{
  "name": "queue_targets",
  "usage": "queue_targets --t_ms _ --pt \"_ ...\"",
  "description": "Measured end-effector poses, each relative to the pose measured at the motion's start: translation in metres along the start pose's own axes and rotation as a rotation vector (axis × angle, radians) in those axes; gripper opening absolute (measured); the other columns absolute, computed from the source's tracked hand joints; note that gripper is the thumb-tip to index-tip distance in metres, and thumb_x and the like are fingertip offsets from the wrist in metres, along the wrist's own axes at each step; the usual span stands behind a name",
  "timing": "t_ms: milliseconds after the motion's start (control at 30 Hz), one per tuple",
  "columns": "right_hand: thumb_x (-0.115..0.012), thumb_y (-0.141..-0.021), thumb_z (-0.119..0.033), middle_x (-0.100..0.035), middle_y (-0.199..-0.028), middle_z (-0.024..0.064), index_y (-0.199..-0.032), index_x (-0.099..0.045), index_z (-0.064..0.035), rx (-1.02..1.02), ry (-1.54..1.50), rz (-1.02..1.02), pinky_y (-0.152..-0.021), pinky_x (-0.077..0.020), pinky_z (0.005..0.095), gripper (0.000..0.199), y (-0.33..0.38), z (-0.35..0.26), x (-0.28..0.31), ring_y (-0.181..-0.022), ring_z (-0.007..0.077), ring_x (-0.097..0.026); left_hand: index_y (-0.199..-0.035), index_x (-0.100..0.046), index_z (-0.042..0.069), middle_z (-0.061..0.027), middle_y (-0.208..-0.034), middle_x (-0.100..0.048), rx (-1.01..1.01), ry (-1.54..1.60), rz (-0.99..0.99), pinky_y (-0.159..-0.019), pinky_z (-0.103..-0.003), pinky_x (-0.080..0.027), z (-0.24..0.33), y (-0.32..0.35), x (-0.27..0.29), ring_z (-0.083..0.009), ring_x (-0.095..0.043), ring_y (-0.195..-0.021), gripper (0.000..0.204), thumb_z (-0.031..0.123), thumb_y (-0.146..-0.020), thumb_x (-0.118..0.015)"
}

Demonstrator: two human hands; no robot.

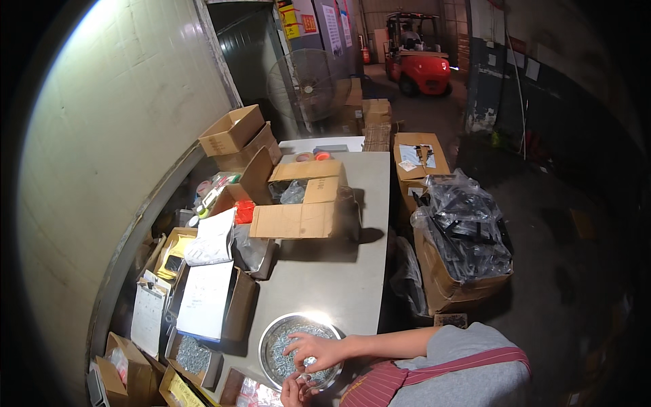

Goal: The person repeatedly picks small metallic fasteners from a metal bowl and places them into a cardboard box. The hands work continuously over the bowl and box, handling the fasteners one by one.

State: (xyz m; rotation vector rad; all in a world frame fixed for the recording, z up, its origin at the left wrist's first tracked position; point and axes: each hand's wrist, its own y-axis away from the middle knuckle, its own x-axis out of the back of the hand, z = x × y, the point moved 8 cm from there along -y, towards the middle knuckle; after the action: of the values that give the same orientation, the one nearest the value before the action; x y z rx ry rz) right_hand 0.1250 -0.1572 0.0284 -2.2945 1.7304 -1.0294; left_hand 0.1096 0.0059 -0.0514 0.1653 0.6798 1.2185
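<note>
A round metal bowl (263,349) full of small silvery metal hardware, perhaps screws, sits at the table's near edge. My right hand (319,350) reaches over it from the right. Its thumb and index finger come together near the bowl's lower side while the other fingers spread over the hardware. Just below, at the bowl's near rim, my left hand (297,391) has its fingers closed around something small and pale. What either hand pinches is too small to name. Beside the bowl lie small clear plastic bags with red marks (252,393).
A grey table (319,271) carries an opened cardboard box (291,220), tape rolls (322,156) and papers on a clipboard (207,298). A bin of metal hardware (193,356) stands left. Right of the table is a carton of plastic-wrapped black parts (464,230). A person drives a red forklift (424,71) beyond.
</note>
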Motion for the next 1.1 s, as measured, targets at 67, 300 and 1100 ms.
queue_targets --t_ms 67,300,1100 --pt "-0.068 -0.080 -0.013 -0.067 -0.103 0.0077 -0.076 -0.066 -0.0091 -0.009 0.012 0.033 -0.120 -0.0130 0.0595 0.006 -0.002 -0.001 0.003 -0.131 0.0277 -0.051 -0.133 -0.053 0.010 -0.0040 -0.096 -0.064 0.033 -0.001 -0.107 -0.068 -0.026 -0.046 0.000 -0.002 0.004 -0.0120 -0.059 -0.082 0.044 0.020 -0.093 -0.068" --pt "-0.068 -0.076 -0.014 -0.068 -0.092 0.0052 -0.076 -0.063 -0.0094 -0.082 -0.034 0.110 -0.120 -0.0126 0.0618 0.007 -0.001 0.005 0.004 -0.121 0.0311 -0.058 -0.135 -0.050 0.009 -0.0040 -0.097 -0.062 0.012 0.018 0.004 -0.067 -0.027 -0.047 -0.010 -0.016 0.019 -0.0136 -0.058 -0.081 0.053 0.016 -0.087 -0.070" --pt "-0.059 -0.082 -0.013 -0.070 -0.082 -0.0001 -0.103 -0.071 -0.0095 0.114 0.197 -0.039 -0.119 0.0017 0.0676 0.024 0.001 -0.031 -0.007 -0.140 0.0347 -0.039 -0.130 -0.058 -0.003 -0.0170 -0.120 -0.065 -0.581 -0.935 -0.009 -0.094 -0.036 -0.048 0.005 -0.026 0.009 -0.0251 -0.060 -0.110 0.042 0.017 -0.094 -0.066"
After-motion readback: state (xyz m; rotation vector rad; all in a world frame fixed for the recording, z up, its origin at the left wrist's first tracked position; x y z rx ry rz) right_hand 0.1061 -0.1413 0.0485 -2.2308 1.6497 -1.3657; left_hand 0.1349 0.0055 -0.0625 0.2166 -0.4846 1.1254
